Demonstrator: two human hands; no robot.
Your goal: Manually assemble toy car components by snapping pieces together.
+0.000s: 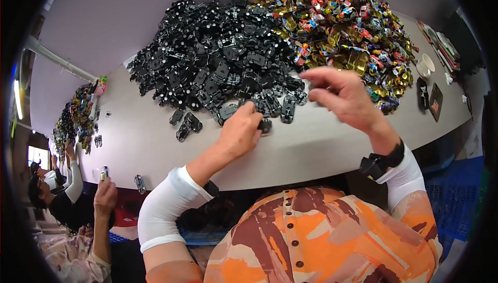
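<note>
A large heap of black toy car chassis [218,55] with small wheels covers the middle of the table. My left hand [241,130] is closed at its near edge, gripping a black toy car chassis [265,126] that the fingers partly hide. Right of it, my right hand [340,96] hovers, slightly blurred, with thumb and index finger apart and nothing visible between them. It is close to the foot of a heap of colourful and gold toy car bodies [353,29]. A few loose chassis [188,126] lie left of my left hand.
At the right stand a white cup [425,65], a dark flat case [436,102] and stacked papers [440,44]. On the left, a co-worker's hand [106,195] holds a small toy car, with another toy car [139,184] at the table edge. Farther off, people work beside other heaps [78,117].
</note>
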